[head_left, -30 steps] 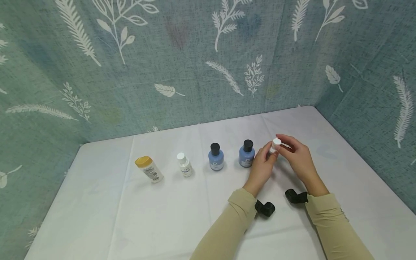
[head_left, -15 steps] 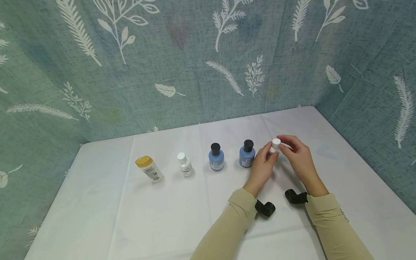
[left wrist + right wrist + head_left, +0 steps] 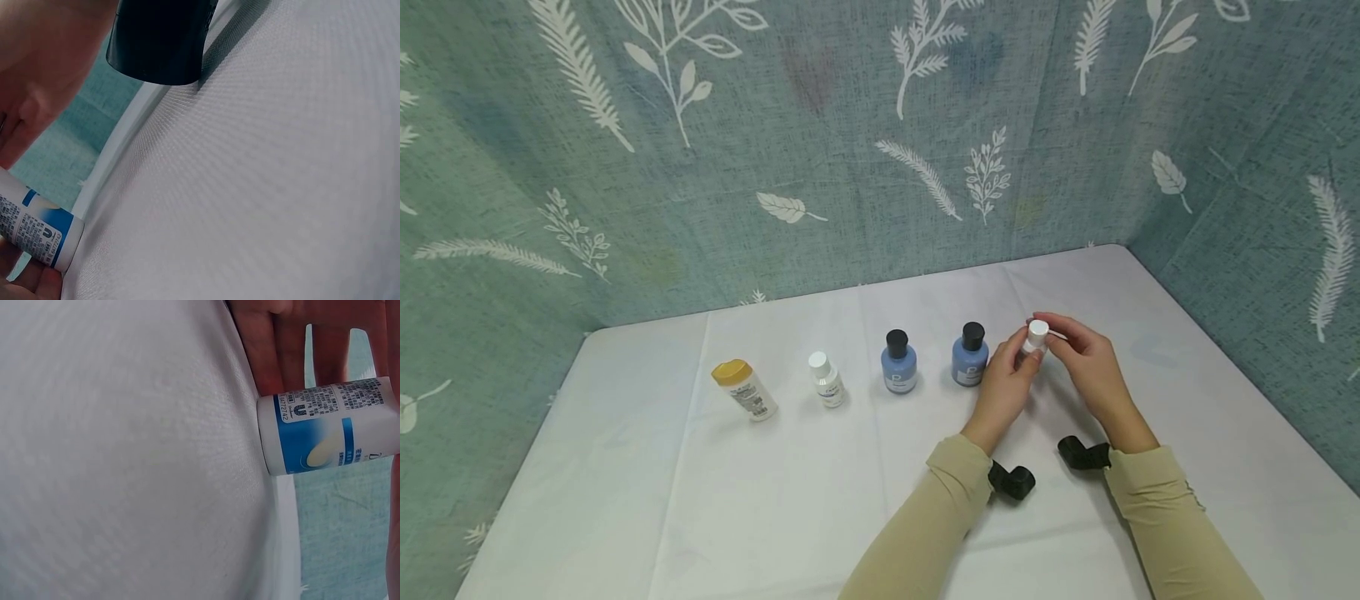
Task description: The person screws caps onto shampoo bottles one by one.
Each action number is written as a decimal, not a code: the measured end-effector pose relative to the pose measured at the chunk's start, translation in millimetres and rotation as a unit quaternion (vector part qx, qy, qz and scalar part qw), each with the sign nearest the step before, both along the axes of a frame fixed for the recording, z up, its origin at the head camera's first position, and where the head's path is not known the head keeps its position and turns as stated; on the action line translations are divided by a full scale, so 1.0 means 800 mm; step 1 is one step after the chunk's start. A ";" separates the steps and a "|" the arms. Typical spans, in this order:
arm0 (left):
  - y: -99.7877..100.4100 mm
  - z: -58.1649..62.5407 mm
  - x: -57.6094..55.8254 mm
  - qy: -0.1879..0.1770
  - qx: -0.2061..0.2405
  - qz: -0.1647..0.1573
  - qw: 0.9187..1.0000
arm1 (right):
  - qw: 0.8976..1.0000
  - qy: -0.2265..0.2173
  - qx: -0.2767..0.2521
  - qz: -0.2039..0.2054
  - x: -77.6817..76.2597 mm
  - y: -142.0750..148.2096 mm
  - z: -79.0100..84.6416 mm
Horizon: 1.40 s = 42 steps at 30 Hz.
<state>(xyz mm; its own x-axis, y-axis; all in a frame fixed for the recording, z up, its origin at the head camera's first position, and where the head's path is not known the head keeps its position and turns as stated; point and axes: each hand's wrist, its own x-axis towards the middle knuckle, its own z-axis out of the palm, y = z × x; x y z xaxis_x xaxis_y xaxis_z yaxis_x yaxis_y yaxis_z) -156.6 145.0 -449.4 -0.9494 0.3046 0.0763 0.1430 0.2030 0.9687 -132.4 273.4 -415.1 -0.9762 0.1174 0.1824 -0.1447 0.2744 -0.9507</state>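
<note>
A small white bottle (image 3: 340,428) with a blue band and printed label stands upright on the table near its right end. My left hand (image 3: 1006,379) grips its body from the left, with fingertips low beside the base in the left wrist view. Above it, my right hand (image 3: 1086,362) pinches the white cap (image 3: 1038,328) between thumb and fingers. Whether the cap is loose cannot be seen. Just left of the left hand stands a blue bottle (image 3: 970,360) with a black cap.
Further left stand another blue bottle (image 3: 898,367), a small white bottle with a white cap (image 3: 827,383) and a white bottle with a yellow cap (image 3: 745,392). Black curved pieces (image 3: 1084,454) sit at both wrists. A patterned green cloth (image 3: 820,167) hangs behind the white table (image 3: 760,508).
The right fingers shift slightly around the cap, the index finger now reaching further left behind it. The left hand and the standing bottles stay put.
</note>
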 end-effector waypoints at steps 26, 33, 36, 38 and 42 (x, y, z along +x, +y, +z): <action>0.000 0.000 0.000 0.001 -0.001 -0.002 1.000 | 0.999 -0.030 0.022 -0.013 0.000 -0.001 0.001; 0.000 0.001 0.001 -0.005 0.006 -0.001 1.000 | 0.999 -0.034 0.006 -0.012 -0.002 -0.001 0.000; 0.001 0.001 0.001 -0.008 0.011 -0.001 1.000 | 0.999 -0.034 0.002 -0.014 -0.002 -0.002 0.001; 0.001 0.001 0.001 -0.008 0.011 -0.001 1.000 | 0.999 -0.033 0.003 -0.017 -0.002 -0.003 0.002; 0.001 0.001 0.000 -0.008 0.008 -0.002 1.000 | 0.999 -0.034 0.008 -0.022 -0.002 -0.003 0.002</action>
